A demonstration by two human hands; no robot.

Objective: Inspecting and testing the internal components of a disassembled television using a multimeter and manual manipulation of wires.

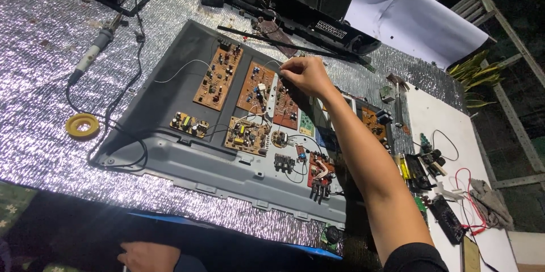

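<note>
My right hand reaches out over a grey panel that carries several brown circuit boards. Its fingertips are pinched together at the top edge of the middle boards, where the end of a thin white wire meets them. Another brown board lies just to the left of the hand, and a smaller one sits below it. My left hand rests low at the near edge of the bench on a dark surface, with nothing in it.
A soldering iron and a yellow tape roll lie on the silver foil at left, with a black cable looping past. A black casing lies beyond the panel. Small tools, a meter and red leads crowd the white board at right.
</note>
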